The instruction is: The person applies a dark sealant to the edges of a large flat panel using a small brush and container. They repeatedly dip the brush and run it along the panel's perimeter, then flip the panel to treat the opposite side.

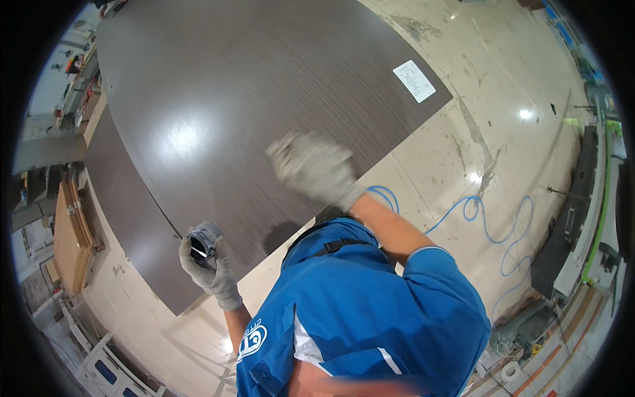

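My left hand (213,276), in a pale work glove, is closed around a small grey-blue round object (207,237) with a dark hollow. A thin white piece shows at its opening; I cannot tell its exact kind. Hand and object are at the near left edge of a large dark brown wood-grain panel (264,73). Over the panel's near right part is my right hand (314,169), also gloved. Motion smears its fingers, so their pose and anything in them cannot be made out.
A narrower brown panel (126,192) lies along the left side, with a thin seam between. A white label (415,81) is at the far right corner. Blue hose (489,231) coils on the tiled floor. Stacked boards (71,231) stand left; a long dark machine (562,218) stands right.
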`<state>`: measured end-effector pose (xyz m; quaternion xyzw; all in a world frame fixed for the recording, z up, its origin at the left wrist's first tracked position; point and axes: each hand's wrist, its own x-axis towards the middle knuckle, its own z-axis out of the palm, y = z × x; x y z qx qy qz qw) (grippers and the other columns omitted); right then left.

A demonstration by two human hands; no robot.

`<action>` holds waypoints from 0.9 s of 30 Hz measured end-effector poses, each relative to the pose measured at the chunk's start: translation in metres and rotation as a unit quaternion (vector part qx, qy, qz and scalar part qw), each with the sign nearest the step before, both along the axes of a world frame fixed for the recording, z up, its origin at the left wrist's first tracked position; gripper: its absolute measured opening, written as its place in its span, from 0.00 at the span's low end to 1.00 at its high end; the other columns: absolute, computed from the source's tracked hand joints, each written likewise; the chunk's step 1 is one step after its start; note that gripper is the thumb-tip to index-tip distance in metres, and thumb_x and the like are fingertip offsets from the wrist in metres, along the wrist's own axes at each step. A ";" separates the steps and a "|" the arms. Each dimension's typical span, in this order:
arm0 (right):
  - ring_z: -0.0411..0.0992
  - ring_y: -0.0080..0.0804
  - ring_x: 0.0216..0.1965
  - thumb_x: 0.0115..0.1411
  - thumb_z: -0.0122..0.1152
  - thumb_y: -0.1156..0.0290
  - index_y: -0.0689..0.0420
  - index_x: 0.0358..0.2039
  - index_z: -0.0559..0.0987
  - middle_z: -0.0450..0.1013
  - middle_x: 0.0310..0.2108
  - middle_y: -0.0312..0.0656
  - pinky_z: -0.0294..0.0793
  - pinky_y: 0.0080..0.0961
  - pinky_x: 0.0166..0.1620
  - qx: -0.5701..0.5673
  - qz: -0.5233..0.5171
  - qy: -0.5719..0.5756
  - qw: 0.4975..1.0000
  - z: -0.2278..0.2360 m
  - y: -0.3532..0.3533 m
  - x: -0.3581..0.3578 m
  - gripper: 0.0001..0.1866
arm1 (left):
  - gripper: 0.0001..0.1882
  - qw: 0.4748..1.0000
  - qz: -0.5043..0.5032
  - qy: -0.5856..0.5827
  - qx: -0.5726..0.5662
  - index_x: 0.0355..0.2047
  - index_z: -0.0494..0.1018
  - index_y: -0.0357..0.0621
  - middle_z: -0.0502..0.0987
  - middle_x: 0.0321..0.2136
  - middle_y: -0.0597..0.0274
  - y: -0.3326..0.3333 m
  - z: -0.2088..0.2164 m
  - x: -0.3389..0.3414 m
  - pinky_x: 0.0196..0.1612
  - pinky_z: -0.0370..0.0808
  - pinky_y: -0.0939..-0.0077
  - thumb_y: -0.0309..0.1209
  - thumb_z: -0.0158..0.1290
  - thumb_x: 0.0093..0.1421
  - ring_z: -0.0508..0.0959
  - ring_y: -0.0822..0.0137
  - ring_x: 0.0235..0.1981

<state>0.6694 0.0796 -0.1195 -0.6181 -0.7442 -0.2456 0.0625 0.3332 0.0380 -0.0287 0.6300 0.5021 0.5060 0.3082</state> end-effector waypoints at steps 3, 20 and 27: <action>0.74 0.41 0.38 0.70 0.48 0.56 0.58 0.46 0.78 0.76 0.37 0.44 0.74 0.40 0.42 -0.055 -0.277 0.076 0.956 0.006 0.000 0.141 0.19 | 0.37 1.000 0.010 0.016 -0.006 0.65 0.59 0.45 0.69 0.58 0.54 -0.001 0.000 -0.001 0.62 0.70 0.65 0.20 0.63 0.58 0.71 0.60 0.59; 0.75 0.54 0.48 0.54 0.68 0.49 0.55 0.48 0.80 0.79 0.43 0.52 0.73 0.44 0.53 0.060 -0.497 0.306 0.810 -0.058 -0.063 0.320 0.27 | 0.35 1.000 0.004 -0.030 -0.004 0.64 0.59 0.43 0.70 0.57 0.52 0.002 -0.004 0.001 0.60 0.73 0.65 0.18 0.61 0.58 0.73 0.60 0.57; 0.68 0.49 0.59 0.65 0.55 0.56 0.49 0.55 0.78 0.74 0.55 0.44 0.65 0.50 0.61 0.047 -0.404 0.063 0.911 -0.034 -0.019 0.209 0.21 | 0.37 0.990 0.086 0.102 0.041 0.62 0.62 0.43 0.70 0.57 0.54 0.005 -0.007 0.007 0.61 0.69 0.66 0.21 0.66 0.55 0.72 0.62 0.58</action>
